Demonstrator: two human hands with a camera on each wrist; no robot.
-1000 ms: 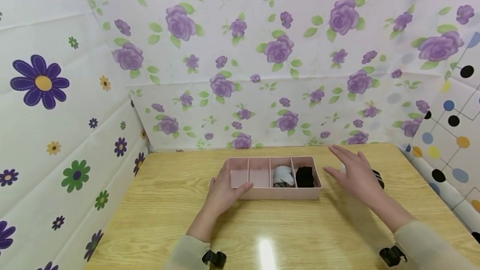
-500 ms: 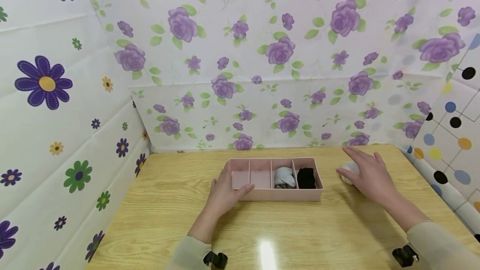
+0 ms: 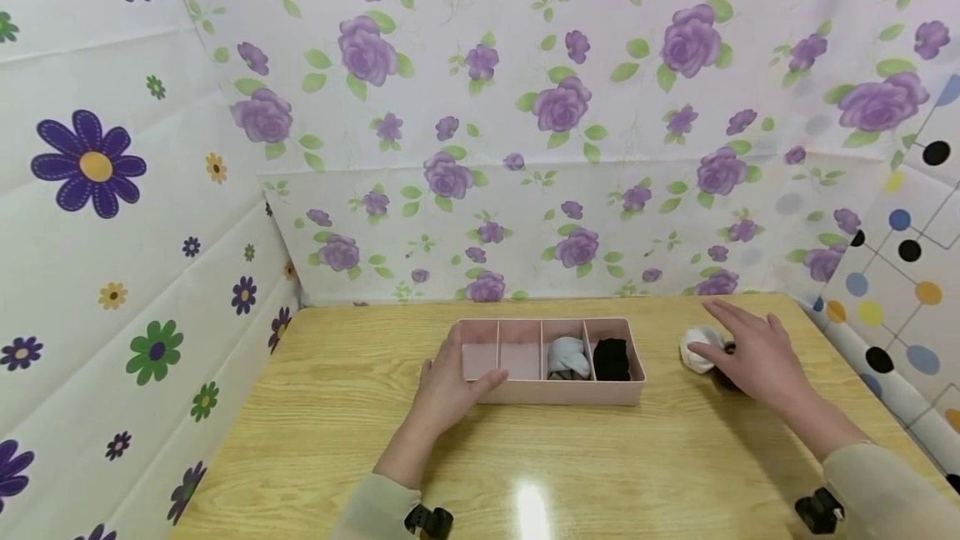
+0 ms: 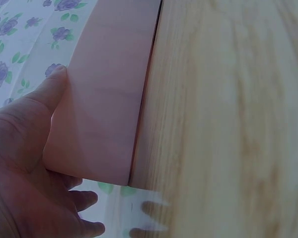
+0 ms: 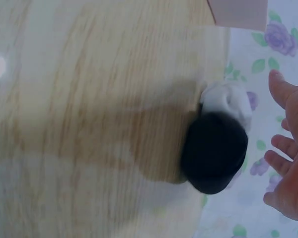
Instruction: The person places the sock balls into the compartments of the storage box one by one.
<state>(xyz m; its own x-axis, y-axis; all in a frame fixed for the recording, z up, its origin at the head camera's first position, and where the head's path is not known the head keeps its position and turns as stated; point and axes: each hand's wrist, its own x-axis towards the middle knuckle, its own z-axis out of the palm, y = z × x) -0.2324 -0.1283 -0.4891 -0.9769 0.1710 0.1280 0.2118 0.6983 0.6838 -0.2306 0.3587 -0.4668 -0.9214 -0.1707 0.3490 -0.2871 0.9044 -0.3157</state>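
Note:
A pink divided box (image 3: 558,392) stands on the table, and my left hand (image 3: 442,386) grips its left end. The thumb lies along the front wall, with the other fingers round the far side. A pale grey rolled sock (image 3: 567,354) and a black rolled sock (image 3: 611,359) fill the two right compartments; the left ones show bare floor. To the right of the box, my right hand (image 3: 765,365) hovers with fingers spread, holding nothing. Beneath it are a white rolled sock (image 3: 697,351) and a black one (image 5: 214,153), side by side; the hand partly hides the black one in the head view.
The wooden table (image 3: 600,457) reflects a bright light near its front. Flower-patterned cloth (image 3: 465,215) hangs behind and at the left, and a dotted cloth (image 3: 900,298) borders the right edge.
My right hand has moved rightward from near the box's right end to above the loose socks, bringing the white one into fuller view. My left hand keeps its hold on the box.

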